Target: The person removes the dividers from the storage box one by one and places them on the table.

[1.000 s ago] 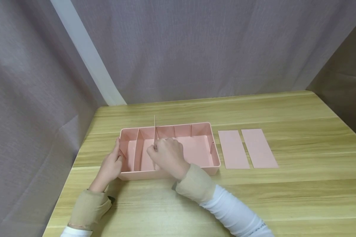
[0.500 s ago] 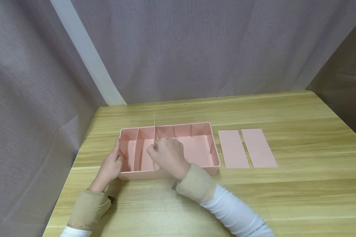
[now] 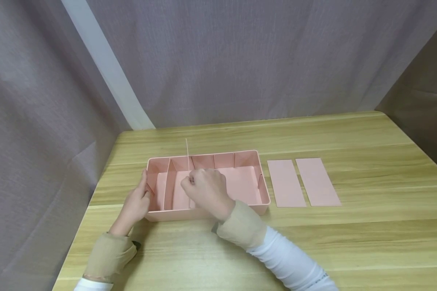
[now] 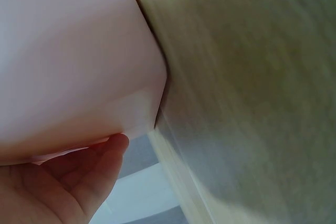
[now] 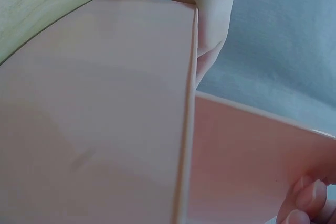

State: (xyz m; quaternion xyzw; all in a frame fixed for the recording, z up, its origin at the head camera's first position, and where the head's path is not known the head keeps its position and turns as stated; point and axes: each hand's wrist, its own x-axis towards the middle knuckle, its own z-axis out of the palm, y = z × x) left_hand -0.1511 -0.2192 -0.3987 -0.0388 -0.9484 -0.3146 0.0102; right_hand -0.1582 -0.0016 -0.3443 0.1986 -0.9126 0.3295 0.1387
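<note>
A pink divided storage box (image 3: 207,216) lies lengthwise on the table in the head view. My left hand (image 3: 134,204) grips its left end; in the left wrist view, fingers (image 4: 102,174) lie against the box's end wall near a corner. My right hand (image 3: 205,190) is over the middle of the box and pinches a thin pink divider (image 3: 187,151), also seen with the fingertips (image 5: 310,200) in the right wrist view. The divider stands on edge, its far end reaching above the back rim. Another divider (image 3: 169,186) stands across the box farther left.
Two flat pink panels (image 3: 287,184) lie side by side on the wooden table (image 3: 378,182), right of the box. Slot ribs line the box's inner back wall. A grey curtain (image 3: 240,60) hangs behind the table.
The divider in my right hand has shifted slightly left at its far end and now leans a little away from the slot rib. My left hand and the box stay where they were.
</note>
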